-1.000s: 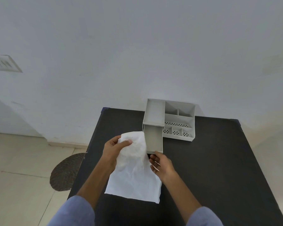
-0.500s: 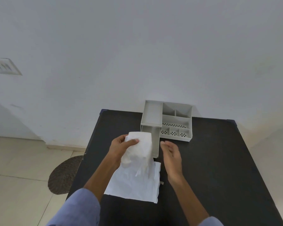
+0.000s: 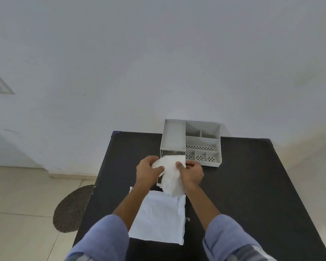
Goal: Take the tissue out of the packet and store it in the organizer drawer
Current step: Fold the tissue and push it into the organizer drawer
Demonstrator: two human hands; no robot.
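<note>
Both my hands are on the tissue (image 3: pixel 171 174) right now. My left hand (image 3: pixel 148 171) has its thumb pinched over the tissue's left side, fingers curled round behind it. My right hand (image 3: pixel 191 173) grips the right side the same way, thumb on top, fingers closed. So both are shut on it, held up off the desk (image 3: pixel 252 194), with the crumpled bottom end hanging down between my wrists.

The tissue sits right in front of the drawer (image 3: pixel 172 153), which is pulled out toward me from the left part of the organizer (image 3: pixel 191 142). The bunched top of the tissue covers most of the drawer opening, so I honestly can't tell if any of it is inside yet or just hovering above.

Nearer to me, flat on the desk between my forearms, is the packet (image 3: pixel 158 221), white and a bit wrinkled, its far edge just under the dangling tissue. There's a tiny white scrap (image 3: pixel 187 219) just off its right edge.

The organizer is grey, with several open compartments on its right side, some with dotted bottoms. It stands at the far edge of the desk, against the wall (image 3: pixel 158 63). Off the left edge, a dark round mat (image 3: pixel 72 210) lies on the tiled floor (image 3: pixel 17 204). My blue sleeves (image 3: pixel 102 240) show at the bottom.
</note>
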